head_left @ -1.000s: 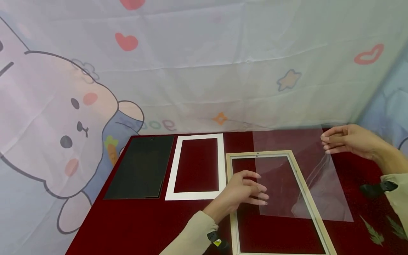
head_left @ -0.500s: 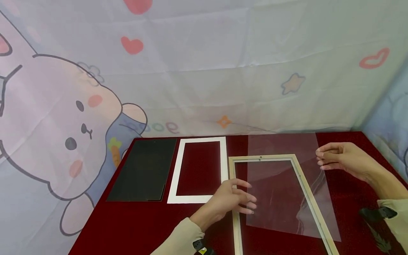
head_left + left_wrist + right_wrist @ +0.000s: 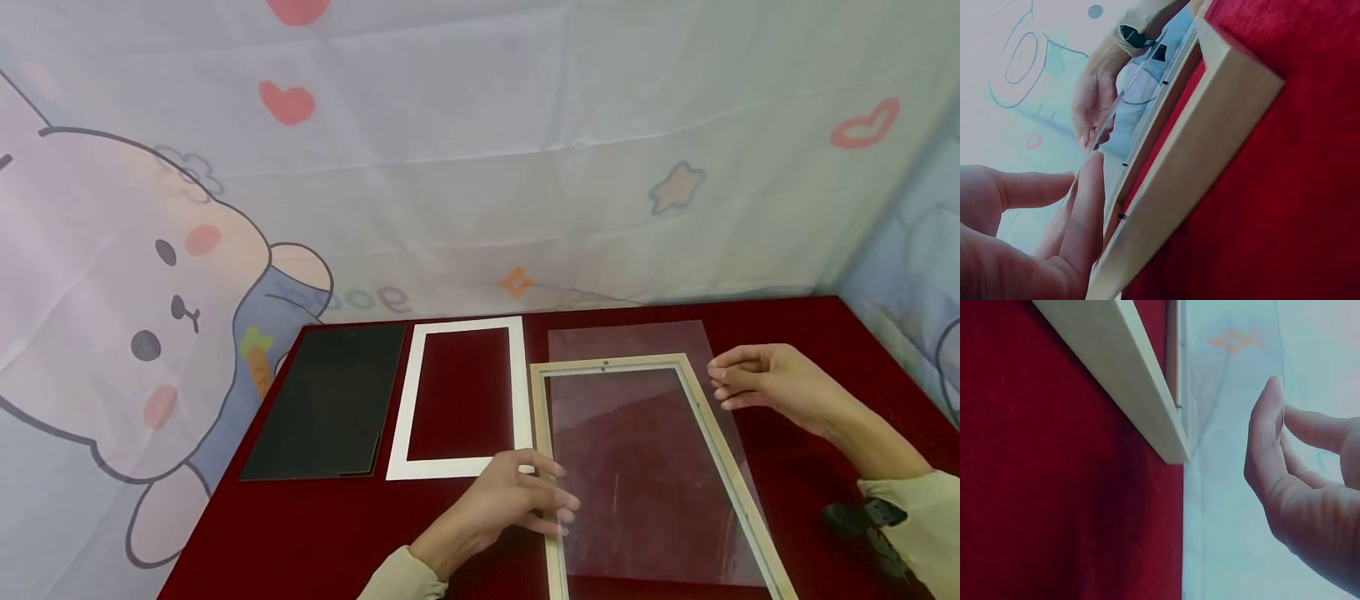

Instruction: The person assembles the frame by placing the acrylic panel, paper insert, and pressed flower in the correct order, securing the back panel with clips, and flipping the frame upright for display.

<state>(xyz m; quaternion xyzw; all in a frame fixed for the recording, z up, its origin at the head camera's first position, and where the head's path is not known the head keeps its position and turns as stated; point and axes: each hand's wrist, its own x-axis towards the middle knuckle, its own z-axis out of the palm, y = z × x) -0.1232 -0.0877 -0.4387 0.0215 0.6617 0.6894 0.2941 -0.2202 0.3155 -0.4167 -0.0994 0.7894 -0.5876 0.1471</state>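
A clear, see-through sheet (image 3: 626, 337) is held flat above a pale wooden picture frame (image 3: 717, 417) that lies on the red cloth. My left hand (image 3: 498, 504) pinches the sheet's left edge between thumb and fingers, over the frame's left side. At the opposite edge, my right hand (image 3: 780, 387) pinches the sheet just outside the frame's right side. In the left wrist view, a gap shows between the thin sheet (image 3: 1115, 103) and the frame (image 3: 1210, 125). The right wrist view shows the thumb and fingers meeting on the sheet's edge, with the frame (image 3: 1132, 378) apart from them.
Left of the frame lies a white mat border (image 3: 401, 417) with a rectangular opening. Further left is a dark backing board (image 3: 322, 400). A printed cloth (image 3: 450, 192) hangs behind the red-covered table (image 3: 315, 533). Dark straps circle the right wrist.
Both hands have moved left and toward me with the clear sheet. It now lines up more closely over the wooden frame. The head view has shifted slightly.
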